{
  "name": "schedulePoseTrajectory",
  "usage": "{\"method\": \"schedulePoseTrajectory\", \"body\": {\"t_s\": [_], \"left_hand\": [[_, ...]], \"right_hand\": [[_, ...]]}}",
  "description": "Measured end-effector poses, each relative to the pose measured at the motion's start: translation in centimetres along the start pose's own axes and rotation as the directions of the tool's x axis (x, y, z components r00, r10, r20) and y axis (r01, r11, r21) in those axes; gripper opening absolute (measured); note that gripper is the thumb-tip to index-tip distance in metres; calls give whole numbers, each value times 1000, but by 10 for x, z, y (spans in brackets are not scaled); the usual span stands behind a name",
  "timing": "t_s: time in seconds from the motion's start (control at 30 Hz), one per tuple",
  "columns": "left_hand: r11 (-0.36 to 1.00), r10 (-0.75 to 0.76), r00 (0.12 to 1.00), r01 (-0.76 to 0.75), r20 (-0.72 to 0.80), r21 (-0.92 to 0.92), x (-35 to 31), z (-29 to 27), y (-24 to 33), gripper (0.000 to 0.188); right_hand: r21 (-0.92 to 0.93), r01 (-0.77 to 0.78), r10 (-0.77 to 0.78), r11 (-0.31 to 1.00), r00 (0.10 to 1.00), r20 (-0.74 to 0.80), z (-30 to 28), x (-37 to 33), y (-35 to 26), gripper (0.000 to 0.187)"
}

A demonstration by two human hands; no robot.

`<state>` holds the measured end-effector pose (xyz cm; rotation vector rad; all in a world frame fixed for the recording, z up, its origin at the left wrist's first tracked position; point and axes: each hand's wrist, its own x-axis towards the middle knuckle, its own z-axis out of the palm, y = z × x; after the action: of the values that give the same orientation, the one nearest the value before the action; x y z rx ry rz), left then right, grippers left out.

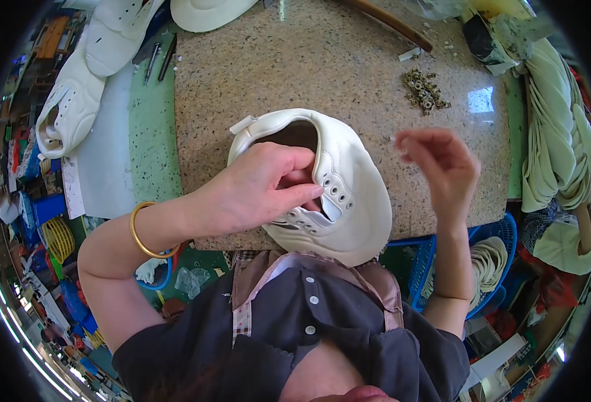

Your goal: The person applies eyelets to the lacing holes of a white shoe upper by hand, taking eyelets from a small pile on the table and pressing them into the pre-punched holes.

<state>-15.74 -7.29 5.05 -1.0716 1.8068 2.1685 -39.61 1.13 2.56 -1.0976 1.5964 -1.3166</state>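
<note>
A cream-white shoe upper (359, 174) lies at the near edge of the speckled stone slab, its opening facing up. Dark-ringed holes run in two rows beside its slit. My left hand (258, 184) is closed on the edge of the opening, with thumb and fingers pinching it next to the holes; some fingers are hidden inside. To the right of the shoe upper, my right hand (443, 157) is raised above the slab with fingers curled and the tips drawn together. Whatever is between those tips is too small to make out. Beyond it lies a pile of small brass-coloured metal eyelets (424, 90).
More white shoe uppers (74, 110) lie at the left. Two thin metal tools (152, 63) rest beside the slab (242, 74). A wooden stick (389, 23) lies at the back. Stacked white pieces (557, 127) hang at right, above a blue basket (510, 234).
</note>
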Motion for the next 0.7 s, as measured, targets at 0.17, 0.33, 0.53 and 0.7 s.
{"method": "schedulePoseTrajectory", "body": {"t_s": [0.17,0.33,0.53,0.7], "left_hand": [[999,40,999,-41,-24,-24,0,6,3,17],[995,81,997,-81,-9,-57,-2,8,2,14],[984,175,982,-174,-69,32,-13,8,0,13],[887,454,868,-420,-200,191,-19,0,-12,18]], "right_hand": [[-59,303,-264,951,897,354,28,-14,-12,15],[-64,357,-322,932,896,307,41,-21,-4,20],[-162,475,-415,865,859,300,48,-20,-7,23],[-201,541,-442,817,810,385,42,-13,-12,23]]}}
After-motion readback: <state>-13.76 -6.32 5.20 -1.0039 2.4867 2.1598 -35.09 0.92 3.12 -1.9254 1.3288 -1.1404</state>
